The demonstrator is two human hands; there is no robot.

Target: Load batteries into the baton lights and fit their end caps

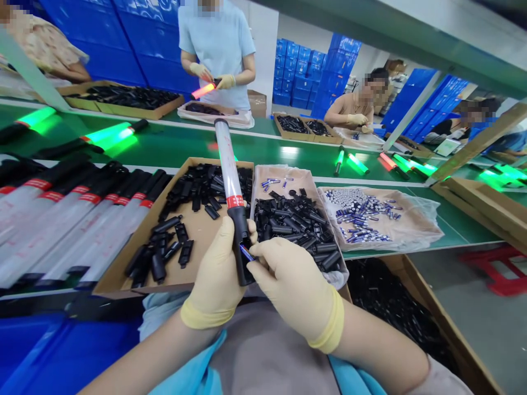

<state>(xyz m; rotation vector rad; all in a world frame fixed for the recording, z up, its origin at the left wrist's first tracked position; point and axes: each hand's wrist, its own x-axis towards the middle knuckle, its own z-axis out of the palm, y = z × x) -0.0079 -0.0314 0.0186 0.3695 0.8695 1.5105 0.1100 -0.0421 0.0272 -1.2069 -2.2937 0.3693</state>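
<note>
In the head view my left hand (218, 274), in a cream glove, is wrapped around the black handle of a traffic baton (228, 164). The baton stands nearly upright with its clear tube up and a red band above the handle. My gloved right hand (292, 285) pinches a small blue-and-silver battery (247, 253) at the opening in the handle's side. How deep the battery sits in the handle is hidden by my fingers. Just beyond my hands lies a tray of black plastic covers (284, 219), with a few batteries at its far end.
More batteries (362, 222) fill a lined tray at right. A cardboard tray (197, 219) of black parts is at left, beside a row of unlit batons (94, 219). Lit batons (356, 163) lie on the green conveyor (263, 156). Co-workers (218, 49) are across it.
</note>
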